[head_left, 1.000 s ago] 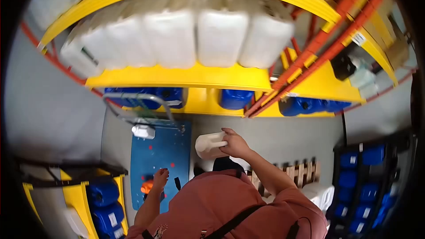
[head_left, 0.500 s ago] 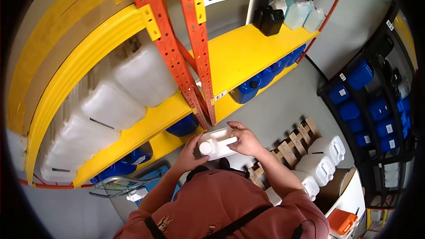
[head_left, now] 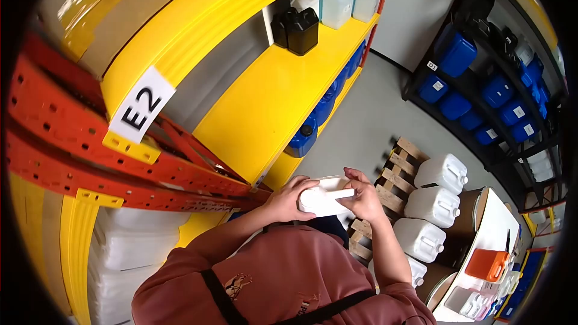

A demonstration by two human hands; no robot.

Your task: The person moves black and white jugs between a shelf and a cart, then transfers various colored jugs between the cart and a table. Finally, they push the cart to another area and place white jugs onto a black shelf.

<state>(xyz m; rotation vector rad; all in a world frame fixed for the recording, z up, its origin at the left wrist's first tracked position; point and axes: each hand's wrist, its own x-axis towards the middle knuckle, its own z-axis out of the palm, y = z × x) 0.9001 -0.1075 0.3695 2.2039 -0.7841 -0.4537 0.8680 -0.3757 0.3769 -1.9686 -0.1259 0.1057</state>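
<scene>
In the head view, a white jug (head_left: 330,203) is in front of the person's chest, a little below the middle of the view, and both hands keep hold of it. Taking this jug as the centre of the clock, the left hand (head_left: 286,199) is at 9 o'clock. Its fingers are bent around the round end of the jug, with the thumb on the near side, so they are only partly open, by the width of this end. The right hand (head_left: 365,197) is at 3 o'clock; its fingers are curled at the handle side, near the end of the handle (head_left: 341,194). How firmly each hand presses, I cannot tell.

At 11 o'clock there is a yellow shelf (head_left: 253,114), on which black canisters (head_left: 302,31) stand, with pale clear jugs (head_left: 337,5) beside them, towards 12 o'clock. The label "E2" (head_left: 142,106) is at 10 o'clock. At 2 o'clock lies a wooden pallet (head_left: 402,162), and well beyond it stands a black rack (head_left: 415,81) with blue canisters (head_left: 456,54). White canisters (head_left: 430,206) form a row from 3 to 4 o'clock. Further at 4 o'clock, an orange canister (head_left: 485,264) is on a white table (head_left: 497,222).
</scene>
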